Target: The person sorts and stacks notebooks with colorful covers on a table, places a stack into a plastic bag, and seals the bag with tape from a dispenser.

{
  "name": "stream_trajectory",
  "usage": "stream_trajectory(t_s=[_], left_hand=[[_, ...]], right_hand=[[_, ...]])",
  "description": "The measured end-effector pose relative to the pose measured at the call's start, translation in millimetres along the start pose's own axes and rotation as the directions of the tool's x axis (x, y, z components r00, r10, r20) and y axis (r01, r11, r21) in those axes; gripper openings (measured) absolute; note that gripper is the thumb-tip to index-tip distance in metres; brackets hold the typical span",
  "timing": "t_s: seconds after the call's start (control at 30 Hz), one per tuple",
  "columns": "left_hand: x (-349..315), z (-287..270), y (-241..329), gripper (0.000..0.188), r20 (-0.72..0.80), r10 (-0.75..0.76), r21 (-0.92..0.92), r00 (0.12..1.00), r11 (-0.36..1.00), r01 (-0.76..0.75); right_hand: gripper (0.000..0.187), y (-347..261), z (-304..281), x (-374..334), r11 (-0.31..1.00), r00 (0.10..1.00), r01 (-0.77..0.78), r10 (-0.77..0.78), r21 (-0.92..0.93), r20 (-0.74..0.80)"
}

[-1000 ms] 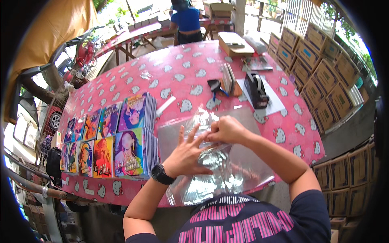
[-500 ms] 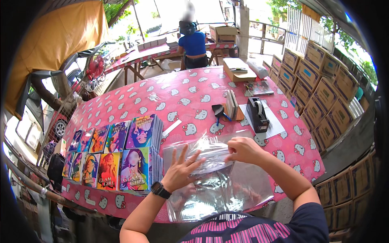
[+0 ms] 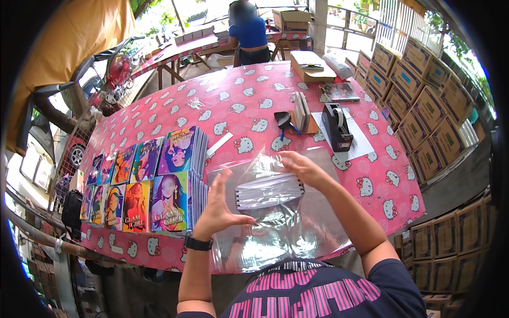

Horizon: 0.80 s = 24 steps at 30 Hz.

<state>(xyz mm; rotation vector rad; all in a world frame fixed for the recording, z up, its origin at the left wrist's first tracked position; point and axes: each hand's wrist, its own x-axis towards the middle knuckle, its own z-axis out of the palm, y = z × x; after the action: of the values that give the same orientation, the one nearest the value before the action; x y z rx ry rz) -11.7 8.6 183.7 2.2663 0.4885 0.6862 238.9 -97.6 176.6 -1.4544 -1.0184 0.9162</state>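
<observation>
In front of me lies a stack of white-paged spiral notebooks (image 3: 269, 192), seen under or within shiny clear plastic film (image 3: 260, 246). The film spreads toward me and rises in a crumpled peak on the stack's far side. My left hand (image 3: 216, 211) is at the stack's left, fingers raised and thumb stretched out to the right over the film. My right hand (image 3: 303, 168) reaches to the far right corner, its fingers extended and slightly bent beside the film. Whether the right fingertips touch the film is hard to see.
Piles of colourful notebooks (image 3: 170, 199) stand at the left of the pink patterned table (image 3: 222, 100). Beyond the film are a black tape dispenser (image 3: 337, 130), an upright block (image 3: 301, 114) and a carton (image 3: 310, 69). Stacked boxes (image 3: 424, 114) line the right; a person (image 3: 250, 34) is at another table.
My right hand has moved away and loosened from a closed fist. My left hand has turned from palm-down to upright beside the notebooks, whose edges now show more plainly. The view has tilted down.
</observation>
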Motion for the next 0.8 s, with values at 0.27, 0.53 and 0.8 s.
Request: stream_trajectory(t_s=[0.27, 0.53, 0.8], left_hand=[[20, 26, -11, 0.052, 0.091, 0.082, -0.012, 0.992, 0.997, -0.081], [11, 32, 4, 0.036, 0.018, 0.301, 0.263, 0.954, 0.919, -0.295], [7, 32, 12, 0.013, -0.068, 0.338, 0.351, 0.939, 0.889, -0.294]], right_hand=[[0.073, -39, -12, -18, 0.882, 0.853, 0.471, -0.463, 0.024, 0.242], [0.053, 1, 0, -35, 0.524, 0.755, 0.655, -0.479, -0.544, 0.448], [0.016, -1, 23, -43, 0.489, 0.787, 0.588, -0.531, -0.644, 0.315]])
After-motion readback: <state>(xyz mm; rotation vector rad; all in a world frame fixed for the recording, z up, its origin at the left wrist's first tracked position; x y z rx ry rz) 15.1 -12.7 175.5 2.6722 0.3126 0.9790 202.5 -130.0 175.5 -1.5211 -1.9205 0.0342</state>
